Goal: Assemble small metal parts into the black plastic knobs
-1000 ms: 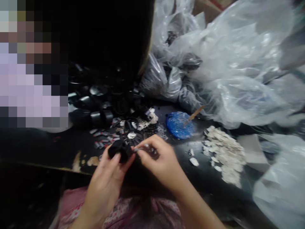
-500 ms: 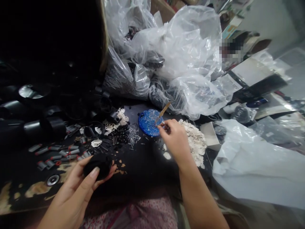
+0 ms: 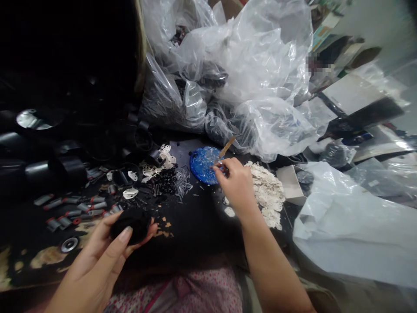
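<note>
Left hand [image 3: 107, 252] grips a round, matte black part [image 3: 130, 224]; right hand [image 3: 236, 184] pinches a thin stick [image 3: 226, 148] over the blue dish [image 3: 202, 164].

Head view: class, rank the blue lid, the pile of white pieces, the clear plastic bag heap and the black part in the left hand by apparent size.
1. Clear plastic bag heap
2. Pile of white pieces
3. Blue lid and black part: look alike; the part sits nearer the camera, so unranked.

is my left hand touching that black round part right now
Touching. The head view shows the left hand wrapped around the black round part, thumb pressed across its front and fingertips behind it.
</note>
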{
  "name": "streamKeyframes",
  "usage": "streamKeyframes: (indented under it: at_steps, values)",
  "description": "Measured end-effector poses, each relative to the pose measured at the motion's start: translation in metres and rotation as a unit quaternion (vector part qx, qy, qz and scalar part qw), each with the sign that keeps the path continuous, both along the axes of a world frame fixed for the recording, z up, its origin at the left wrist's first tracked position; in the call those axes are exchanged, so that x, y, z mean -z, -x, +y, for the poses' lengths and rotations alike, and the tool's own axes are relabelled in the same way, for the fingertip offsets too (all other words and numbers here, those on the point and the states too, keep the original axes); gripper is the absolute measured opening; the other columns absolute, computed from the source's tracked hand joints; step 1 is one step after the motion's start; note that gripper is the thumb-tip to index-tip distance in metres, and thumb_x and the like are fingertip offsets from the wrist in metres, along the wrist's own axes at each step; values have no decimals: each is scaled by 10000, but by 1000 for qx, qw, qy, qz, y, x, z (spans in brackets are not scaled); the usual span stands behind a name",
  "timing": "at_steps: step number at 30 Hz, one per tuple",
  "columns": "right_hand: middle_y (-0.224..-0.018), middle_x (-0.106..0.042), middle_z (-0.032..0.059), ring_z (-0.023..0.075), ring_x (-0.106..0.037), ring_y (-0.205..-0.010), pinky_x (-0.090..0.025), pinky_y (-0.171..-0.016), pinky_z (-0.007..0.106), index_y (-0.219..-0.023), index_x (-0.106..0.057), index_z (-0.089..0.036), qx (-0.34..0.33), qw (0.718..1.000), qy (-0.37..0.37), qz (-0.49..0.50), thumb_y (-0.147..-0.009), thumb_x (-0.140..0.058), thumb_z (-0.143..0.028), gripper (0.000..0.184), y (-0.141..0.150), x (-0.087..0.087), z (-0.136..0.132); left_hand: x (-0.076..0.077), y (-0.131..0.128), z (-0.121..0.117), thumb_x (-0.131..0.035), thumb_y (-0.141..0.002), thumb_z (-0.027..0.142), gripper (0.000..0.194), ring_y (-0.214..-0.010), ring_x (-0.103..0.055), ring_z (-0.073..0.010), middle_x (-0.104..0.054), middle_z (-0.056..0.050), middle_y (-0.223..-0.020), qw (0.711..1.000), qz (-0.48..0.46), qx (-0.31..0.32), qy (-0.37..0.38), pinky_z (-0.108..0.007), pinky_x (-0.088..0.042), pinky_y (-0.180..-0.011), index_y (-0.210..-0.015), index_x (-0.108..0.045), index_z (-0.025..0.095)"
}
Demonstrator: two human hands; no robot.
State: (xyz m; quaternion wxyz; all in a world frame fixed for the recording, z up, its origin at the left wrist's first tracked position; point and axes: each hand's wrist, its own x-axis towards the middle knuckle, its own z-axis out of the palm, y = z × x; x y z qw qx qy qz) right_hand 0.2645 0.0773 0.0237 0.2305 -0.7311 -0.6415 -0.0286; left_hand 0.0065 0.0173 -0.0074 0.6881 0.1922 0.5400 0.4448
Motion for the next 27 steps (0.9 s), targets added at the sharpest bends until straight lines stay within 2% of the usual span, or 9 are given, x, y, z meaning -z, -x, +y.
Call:
streamKeyframes:
  at_steps: [4, 7, 10, 12, 14, 18, 24, 27]
  values:
    - [-794, -611, 8, 152, -557, -704, -408, -701, 300, -808, -612, -201, -4, 995, -18, 103, -851, -589, -301, 111, 10, -7, -15, -7, -6, -3, -755, -720, 378, 466, -925, -705, -182, -723, 23, -1096, 998, -34, -33, 36, -172, -573, -769, -1154, -595, 324]
    - [-737, -600, -22, 116, -532, -632, -418, -611, 248, -835, -602, -213, -27, 977, -1, 210, -879, -567, -346, 145, 31, -9, -30, -14, -15, -1, -729, -755, 329, 369, -853, -718, -212, -753, -44, -964, 994, -103, -8, 32, -265, -595, -756, -1096, -625, 231]
    - [-682, -560, -56, 84, -460, -558, -382, -538, 213, -830, -598, -226, -49, 922, 51, 382, -861, -599, -394, 172, 58, -11, -41, -17, -21, 3, -671, -814, 265, 233, -823, -721, -209, -752, -65, -916, 981, -186, 40, 30, -285, -591, -728, -1035, -650, 192]
    - [-670, -557, -62, 77, -455, -560, -376, -533, 202, -801, -605, -226, -61, 886, 78, 453, -837, -634, -385, 165, 73, -15, -46, -17, -21, 6, -637, -842, 225, 169, -845, -719, -200, -748, -54, -945, 970, -235, 50, 37, -282, -586, -738, -1006, -664, 194]
    - [-687, -591, -56, 79, -500, -594, -401, -559, 196, -781, -613, -223, -80, 885, 86, 451, -834, -641, -348, 139, 84, -19, -48, -18, -19, 7, -608, -863, 200, 129, -856, -717, -191, -743, -40, -974, 960, -271, 51, 41, -279, -583, -749, -971, -678, 195]
    - [-741, -639, -37, 95, -569, -661, -444, -606, 198, -781, -620, -220, -107, 905, 81, 403, -839, -628, -288, 89, 92, -25, -50, -22, -18, 5, -587, -878, 203, 131, -861, -712, -185, -728, -26, -1020, 956, -287, 55, 37, -281, -582, -747, -967, -684, 202]
    - [-699, -631, -36, 107, -562, -596, -436, -545, 219, -771, -626, -231, -126, 918, 117, 358, -830, -624, -290, 83, 95, -30, -49, -21, -18, -2, -633, -848, 274, 182, -929, -680, -194, -710, -27, -1039, 983, -179, 40, -17, -282, -548, -809, -1023, -645, 227]
    - [-712, -652, -28, 132, -594, -630, -458, -596, 248, -757, -640, -260, -149, 929, 105, 323, -839, -611, -307, 98, 92, -33, -53, -19, -16, -8, -646, -836, 276, 216, -940, -675, -195, -711, -16, -1033, 988, -150, 35, -22, -281, -523, -836, -1049, -617, 254]
